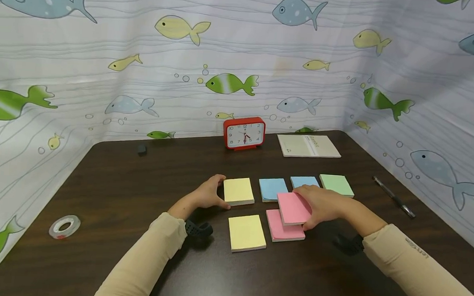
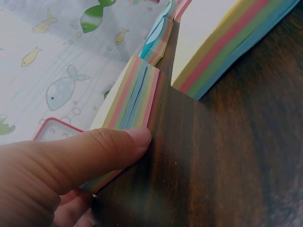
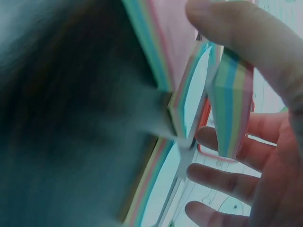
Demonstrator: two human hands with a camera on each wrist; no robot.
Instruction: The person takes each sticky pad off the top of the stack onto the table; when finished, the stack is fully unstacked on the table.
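Note:
My left hand (image 1: 208, 192) grips a yellow-topped sticky note pad (image 1: 238, 191) at its left side. In the left wrist view the thumb (image 2: 120, 142) presses the pad's striped edge. My right hand (image 1: 320, 204) pinches a pink-topped sticky note pad (image 1: 293, 209) by its right side. That pad is raised and overlaps a second pink pad (image 1: 282, 234) in the head view. The right wrist view shows the held pad's layered edge (image 3: 229, 106) between thumb and fingers. A second yellow pad (image 1: 247, 233) lies nearer to me.
Two blue pads (image 1: 273, 189) and a green pad (image 1: 337, 184) form the back row. Behind stand a red clock (image 1: 244, 134) and a flat booklet (image 1: 309, 146). A pen (image 1: 394, 197) lies right, a tape roll (image 1: 65, 227) left, a small dark block (image 1: 142, 149) at back left.

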